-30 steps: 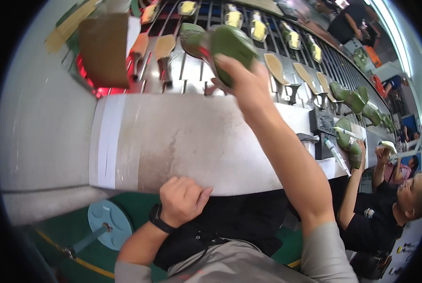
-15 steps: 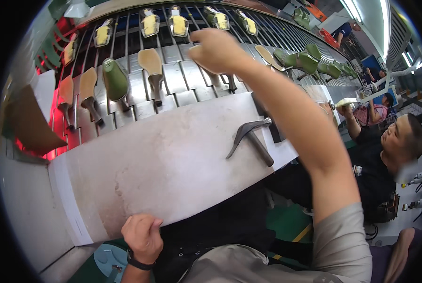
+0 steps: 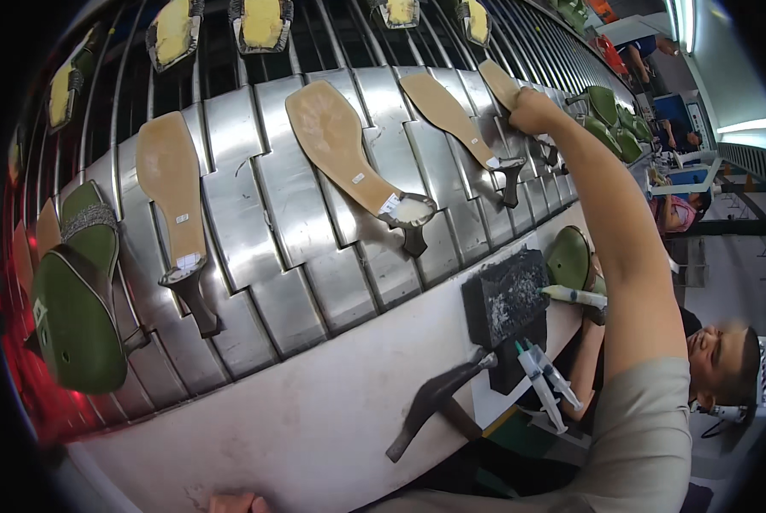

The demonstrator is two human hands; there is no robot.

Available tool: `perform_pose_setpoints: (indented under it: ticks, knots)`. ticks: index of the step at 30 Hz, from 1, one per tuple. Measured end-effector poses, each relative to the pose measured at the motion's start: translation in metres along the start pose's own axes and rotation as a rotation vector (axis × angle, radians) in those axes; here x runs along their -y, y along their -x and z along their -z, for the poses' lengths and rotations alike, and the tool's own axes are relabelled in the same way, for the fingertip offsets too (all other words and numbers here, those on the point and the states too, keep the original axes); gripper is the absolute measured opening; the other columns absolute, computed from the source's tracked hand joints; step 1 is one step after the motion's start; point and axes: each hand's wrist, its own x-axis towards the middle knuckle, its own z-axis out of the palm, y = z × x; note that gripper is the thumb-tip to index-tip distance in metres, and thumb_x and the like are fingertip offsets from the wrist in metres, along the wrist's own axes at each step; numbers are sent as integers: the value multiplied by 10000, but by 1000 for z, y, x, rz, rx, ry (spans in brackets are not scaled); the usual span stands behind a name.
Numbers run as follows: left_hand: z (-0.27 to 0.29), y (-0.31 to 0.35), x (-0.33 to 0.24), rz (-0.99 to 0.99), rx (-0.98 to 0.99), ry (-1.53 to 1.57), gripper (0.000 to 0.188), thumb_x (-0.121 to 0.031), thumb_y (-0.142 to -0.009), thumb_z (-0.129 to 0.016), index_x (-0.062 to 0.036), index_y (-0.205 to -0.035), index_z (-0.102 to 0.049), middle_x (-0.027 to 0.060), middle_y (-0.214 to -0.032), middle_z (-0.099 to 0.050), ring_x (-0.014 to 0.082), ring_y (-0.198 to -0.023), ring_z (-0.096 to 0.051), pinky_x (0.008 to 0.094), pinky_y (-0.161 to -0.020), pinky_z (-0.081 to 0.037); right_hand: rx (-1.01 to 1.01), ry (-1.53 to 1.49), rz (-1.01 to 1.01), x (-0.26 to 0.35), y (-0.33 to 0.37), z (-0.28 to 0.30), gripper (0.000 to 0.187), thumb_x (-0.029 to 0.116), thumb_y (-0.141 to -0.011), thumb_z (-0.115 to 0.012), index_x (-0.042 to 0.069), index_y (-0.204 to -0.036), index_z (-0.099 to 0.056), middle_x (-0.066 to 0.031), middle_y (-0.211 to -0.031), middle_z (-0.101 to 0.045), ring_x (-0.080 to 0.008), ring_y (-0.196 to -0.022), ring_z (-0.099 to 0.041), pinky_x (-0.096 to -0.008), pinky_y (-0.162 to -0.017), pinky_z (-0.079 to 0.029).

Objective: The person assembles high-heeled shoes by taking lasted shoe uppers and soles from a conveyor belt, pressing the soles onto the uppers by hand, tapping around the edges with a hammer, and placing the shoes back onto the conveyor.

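My right hand reaches far over the metal slats, its fingers closed on a tan-soled shoe lying sole up. Beside it, towards me, lie another tan-soled shoe with a dark heel, a wider one and a further one. Of my left hand only curled fingers show, at the lower edge on the pale board; nothing shows in them. A hammer with a curved dark head rests on that board, between my two hands.
A black block sits on the board beyond the hammer, with syringes beside it. Green shoes stand on the slats at left and far right. A co-worker sits at right, near a green shoe.
My view has shifted closer to the slats and shoes. My right hand has left one tan-soled shoe for another farther right. The left hand now shows only at the lower edge.
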Motion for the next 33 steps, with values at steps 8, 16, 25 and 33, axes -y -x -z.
perform_pose_setpoints:
  ticks: [8, 16, 25, 33]
  knots:
    - [1, -10, -1, 97, -29, -53, 52, -45, -928, -716, 6, -928, -705, 189, -797, -653, 393, -673, -607, 470, -616, -500, -637, -633, -394, -3, -97, 81, 774, 554, -823, -716, -66, -1275, -617, -302, -1196, -701, -445, -1155, -672, -476, -1013, -523]
    - [1, -14, -4, 124, -50, -89, 47, -20, -910, -721, 0, -941, -692, 179, -798, -643, 364, -656, -591, 448, -604, -492, -481, -369, -378, 75, -154, 68, 697, 483, -890, -760, -25, -1288, -498, -302, -1287, -633, -458, -1197, -653, -514, -1009, -542]
    - [0, 2, -5, 55, -154, -142, 74, -35, -918, -726, 6, -977, -708, 180, -831, -668, 342, -676, -606, 406, -608, -488, -573, -400, -275, 37, 25, 126, 579, 425, -890, -705, -19, -1219, -535, -286, -1122, -705, -455, -1055, -706, -527, -930, -565]
    - [-10, 35, -18, -152, -374, 86, 533, -18, -828, -764, 6, -1327, -580, 189, -1185, -676, 298, -1016, -680, 379, -828, -552, -493, -1304, -5, 109, 306, 165, 661, 458, -858, -763, -57, -1249, -626, -206, -1094, -734, -324, -1009, -718, -443, -918, -541]
